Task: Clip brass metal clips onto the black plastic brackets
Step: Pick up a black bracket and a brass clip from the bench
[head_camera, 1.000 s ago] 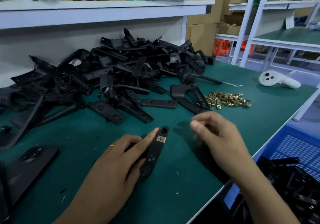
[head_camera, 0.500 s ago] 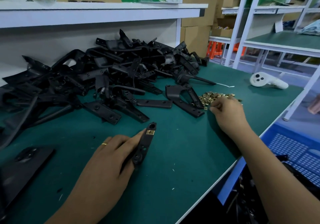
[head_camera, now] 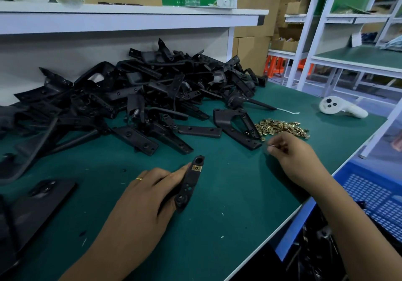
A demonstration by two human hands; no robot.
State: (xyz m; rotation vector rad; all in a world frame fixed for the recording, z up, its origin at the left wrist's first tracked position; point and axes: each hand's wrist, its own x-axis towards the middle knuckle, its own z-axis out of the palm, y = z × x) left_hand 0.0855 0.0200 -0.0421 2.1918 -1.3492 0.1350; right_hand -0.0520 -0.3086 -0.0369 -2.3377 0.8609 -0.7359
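Observation:
My left hand (head_camera: 143,196) holds a narrow black plastic bracket (head_camera: 189,185) against the green table, fingers wrapped along its left side. A brass clip (head_camera: 196,167) sits on the bracket near its far end. My right hand (head_camera: 291,154) is just in front of the heap of loose brass clips (head_camera: 280,127), fingers curled, and pinches something small at the fingertips; a thin sliver shows there, and I cannot tell whether it is a clip. A large pile of black brackets (head_camera: 141,98) fills the back left of the table.
A white controller (head_camera: 341,108) lies at the far right of the green table (head_camera: 217,226). A blue perforated crate (head_camera: 374,196) with black parts stands below the table's right edge. A white shelf (head_camera: 130,17) with bottles hangs over the pile. A flat black part (head_camera: 39,202) lies left.
My right hand reached out to the brass clip heap, then drew back a little toward me with its fingertips pinched. My left hand kept hold of the bracket.

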